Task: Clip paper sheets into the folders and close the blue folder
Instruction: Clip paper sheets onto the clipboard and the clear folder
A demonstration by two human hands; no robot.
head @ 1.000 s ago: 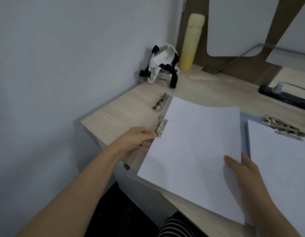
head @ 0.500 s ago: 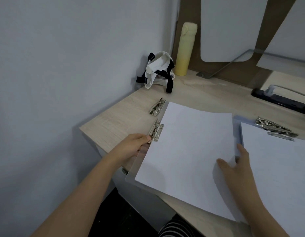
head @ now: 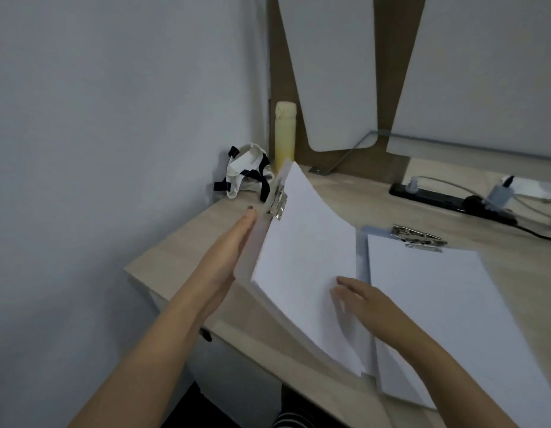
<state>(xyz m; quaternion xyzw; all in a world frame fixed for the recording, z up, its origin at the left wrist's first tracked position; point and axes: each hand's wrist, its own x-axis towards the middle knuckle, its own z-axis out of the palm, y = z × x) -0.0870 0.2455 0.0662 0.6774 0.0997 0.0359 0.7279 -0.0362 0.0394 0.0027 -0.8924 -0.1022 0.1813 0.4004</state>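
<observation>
At frame centre the folder's left flap stands tilted up off the desk, its clipped paper curving down. The left hand lies flat, fingers straight, against the flap's outer face; the right hand rests spread on the paper's lower part.

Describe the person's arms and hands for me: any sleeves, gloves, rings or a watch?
Both forearms are bare up to the frame edge: no sleeves, gloves, watch or bracelet visible. The left hand shows a dark-painted nail at one fingertip. The right hand has no ring that I can see; its nails are too blurred to judge. Black-and-white striped clothing shows at the bottom edge.
</observation>
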